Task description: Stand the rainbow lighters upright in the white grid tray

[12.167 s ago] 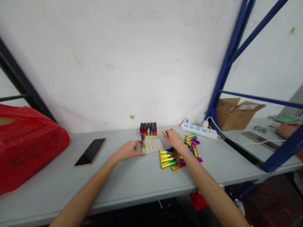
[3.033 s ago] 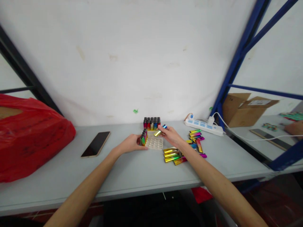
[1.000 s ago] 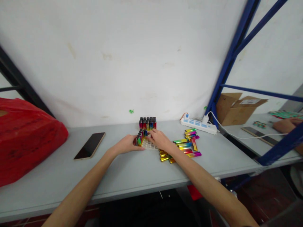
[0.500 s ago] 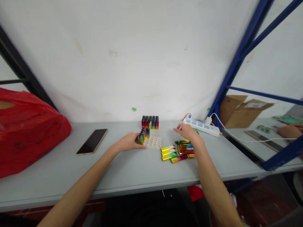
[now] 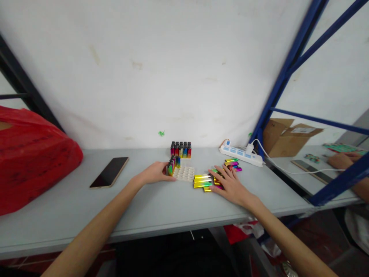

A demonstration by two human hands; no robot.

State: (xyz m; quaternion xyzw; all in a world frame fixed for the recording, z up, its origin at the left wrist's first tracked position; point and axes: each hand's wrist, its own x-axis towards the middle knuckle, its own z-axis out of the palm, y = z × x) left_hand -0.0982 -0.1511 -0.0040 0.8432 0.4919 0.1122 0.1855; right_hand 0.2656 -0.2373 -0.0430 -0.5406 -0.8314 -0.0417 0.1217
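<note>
A white tray with round holes (image 5: 187,174) lies on the grey table, with several upright lighters (image 5: 171,168) along its left side. My left hand (image 5: 157,172) grips the tray's left end, thumb at the front corner and fingers partly hidden behind the lighters. Over a pile of shiny multicoloured lighters (image 5: 202,181) lying flat, my right hand (image 5: 227,184) rests with its fingers spread, covering part of them. Behind the tray stands a block of upright lighters (image 5: 181,150) with black tops.
A phone (image 5: 109,172) and a red plastic bag (image 5: 37,161) are on the left. Toward the back right lie a white power strip (image 5: 241,154) and its cable. Beyond the blue frame (image 5: 281,82) are a cardboard box (image 5: 284,137) and another person's hand (image 5: 343,159).
My right hand has come down toward me onto the flat lighters and its fingers have spread. Some flat lighters now show beyond its fingertips. My left hand keeps its hold on the tray.
</note>
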